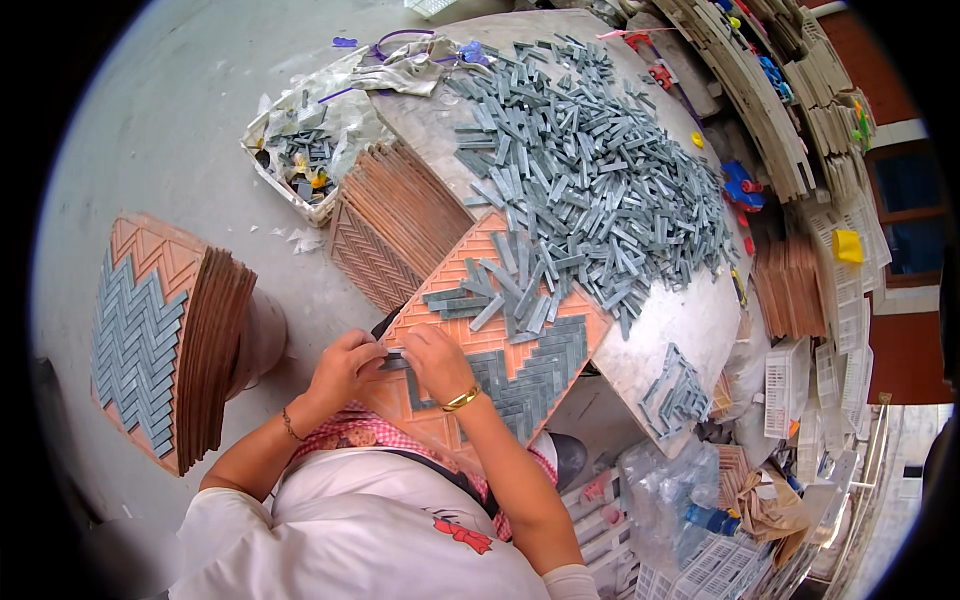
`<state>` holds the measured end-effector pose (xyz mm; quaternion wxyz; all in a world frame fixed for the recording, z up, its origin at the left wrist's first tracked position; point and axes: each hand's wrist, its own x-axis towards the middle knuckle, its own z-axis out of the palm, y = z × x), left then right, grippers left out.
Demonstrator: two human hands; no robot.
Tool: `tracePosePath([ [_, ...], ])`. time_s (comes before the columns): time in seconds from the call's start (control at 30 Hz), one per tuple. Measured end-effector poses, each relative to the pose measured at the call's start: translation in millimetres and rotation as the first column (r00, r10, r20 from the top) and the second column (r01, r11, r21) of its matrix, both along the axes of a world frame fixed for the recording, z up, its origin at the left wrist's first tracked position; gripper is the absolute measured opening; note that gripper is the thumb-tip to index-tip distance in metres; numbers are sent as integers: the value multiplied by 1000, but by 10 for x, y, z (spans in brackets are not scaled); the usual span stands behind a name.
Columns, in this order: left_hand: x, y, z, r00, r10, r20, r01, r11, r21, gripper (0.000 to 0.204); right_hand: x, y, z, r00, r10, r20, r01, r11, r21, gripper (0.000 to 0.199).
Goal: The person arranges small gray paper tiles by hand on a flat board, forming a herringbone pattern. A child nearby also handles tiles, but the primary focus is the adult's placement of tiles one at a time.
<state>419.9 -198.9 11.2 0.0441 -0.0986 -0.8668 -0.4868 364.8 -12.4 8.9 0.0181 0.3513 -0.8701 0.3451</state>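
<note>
An orange tray with herringbone grooves lies slanted across my lap. Grey stone strips fill many grooves on its right side, and loose strips are heaped over its upper part. At the tray's left edge, the fingers of my left hand are closed on one end of a small grey stone strip. My right hand, bent over the tray, has its fingertips on the strip's other end. The fingers partly cover this strip.
Ahead, a large pile of grey strips covers a pale table. Stacked trays stand at left, the top one filled with strips. More brown trays and a scrap-filled white crate are beyond my lap. Plastic baskets crowd the right.
</note>
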Motion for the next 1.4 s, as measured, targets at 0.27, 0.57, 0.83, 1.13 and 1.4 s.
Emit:
tracePosePath([
  [0.27, -7, 32, -32, 999, 19, -49, -24, 995, -96, 13, 103, 132, -135, 984, -150, 92, 153, 988, -16, 14],
  [0.57, -24, -22, -37, 999, -25, -34, 20, 990, -140, 12, -306, 234, 132, 926, -346, -148, 352, 936, 15, 19],
  [0.83, -62, 34, 80, 998, 56, 37, -54, 997, -51, 10, -310, 272, 341, 945, -313, 94, 311, 950, 33, 27],
  [1.13, -154, 34, 44, 999, 52, 5, -52, 999, 7, 10, 367, 89, 118, 880, -346, 325, 304, 937, 174, 38],
  [1.4, -134, 51, 45, 998, 49, 36, -50, 998, 29, 11, 365, 161, 132, 971, -184, 154, 171, 981, 94, 39],
])
